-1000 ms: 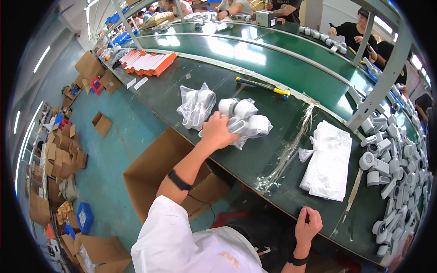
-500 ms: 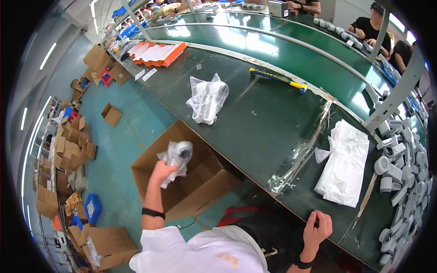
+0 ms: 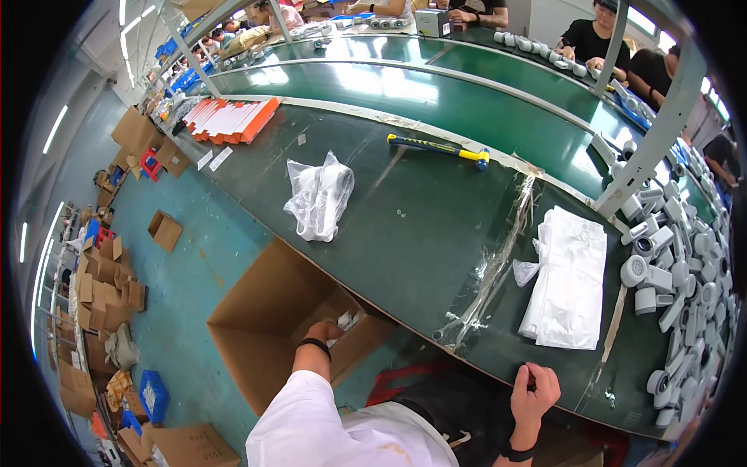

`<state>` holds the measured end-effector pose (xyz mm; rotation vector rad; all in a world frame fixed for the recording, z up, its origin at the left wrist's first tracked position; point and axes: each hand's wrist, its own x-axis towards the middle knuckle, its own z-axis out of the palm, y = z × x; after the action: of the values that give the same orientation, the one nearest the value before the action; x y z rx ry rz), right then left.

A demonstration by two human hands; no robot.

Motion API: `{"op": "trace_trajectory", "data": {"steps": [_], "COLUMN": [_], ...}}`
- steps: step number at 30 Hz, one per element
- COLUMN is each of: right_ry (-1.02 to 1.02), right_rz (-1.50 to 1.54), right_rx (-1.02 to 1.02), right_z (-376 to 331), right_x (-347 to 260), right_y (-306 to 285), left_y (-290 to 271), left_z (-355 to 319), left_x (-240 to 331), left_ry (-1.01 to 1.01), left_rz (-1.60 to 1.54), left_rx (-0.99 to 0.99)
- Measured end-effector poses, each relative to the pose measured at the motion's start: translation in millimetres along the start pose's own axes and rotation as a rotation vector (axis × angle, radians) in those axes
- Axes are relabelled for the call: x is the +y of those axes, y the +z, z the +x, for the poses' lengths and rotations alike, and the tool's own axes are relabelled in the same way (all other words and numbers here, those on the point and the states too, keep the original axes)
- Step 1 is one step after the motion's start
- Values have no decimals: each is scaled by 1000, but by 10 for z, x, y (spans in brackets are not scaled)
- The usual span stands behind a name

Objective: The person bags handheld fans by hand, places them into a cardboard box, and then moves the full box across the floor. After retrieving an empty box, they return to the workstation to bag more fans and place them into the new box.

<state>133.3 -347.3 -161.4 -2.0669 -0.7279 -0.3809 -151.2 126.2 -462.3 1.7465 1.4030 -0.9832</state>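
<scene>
Deep inside the open cardboard box (image 3: pixel 257 311), my left hand (image 3: pixel 320 332) is closed round a white plastic-bagged part (image 3: pixel 348 319); its fingers and much of the part are hidden. My right hand (image 3: pixel 535 389) rests at the workbench's near edge, fingers curled and nothing visible in them. Another clear bag with white parts (image 3: pixel 320 196) lies on the dark green workbench (image 3: pixel 436 226), above the box. A stack of white plastic bags (image 3: pixel 568 280) lies beyond my right hand.
A yellow and black hammer (image 3: pixel 440 148) lies near the bench's far rim. Grey-white housings (image 3: pixel 685 272) are heaped at the right, by a metal post (image 3: pixel 654 132). Orange-and-white cartons (image 3: pixel 233 118) sit far left. Boxes (image 3: pixel 109 272) line the floor. People work across the conveyor (image 3: pixel 436 101).
My left hand has gone down into the cardboard box with the bagged part. My right hand stays curled at the bench edge. The whole view has shifted slightly.
</scene>
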Motion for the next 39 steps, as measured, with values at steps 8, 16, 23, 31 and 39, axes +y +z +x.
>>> {"op": "trace_trajectory", "data": {"steps": [8, 16, 23, 31, 39], "right_ry": [14, -12, -52, -25, -58], "right_rz": [-41, -38, -45, -18, -38], "right_rx": [16, 15, 13, 10, -5], "right_z": [9, 17, -2, -12, 14], "right_x": [16, 7, 23, 10, 55], "right_y": [3, 18, -16, -12, -30], "left_y": [-134, -1648, -2156, -2246, -2007], "left_z": [-260, -2099, -2987, -2612, -2689], "left_x": [113, 767, 1849, 2083, 1240], "left_ry": [587, 550, 765, 291, 485], "left_rz": [32, -675, -79, 32, -225], "left_rx": [-45, 1504, 1421, 1027, 1278]}}
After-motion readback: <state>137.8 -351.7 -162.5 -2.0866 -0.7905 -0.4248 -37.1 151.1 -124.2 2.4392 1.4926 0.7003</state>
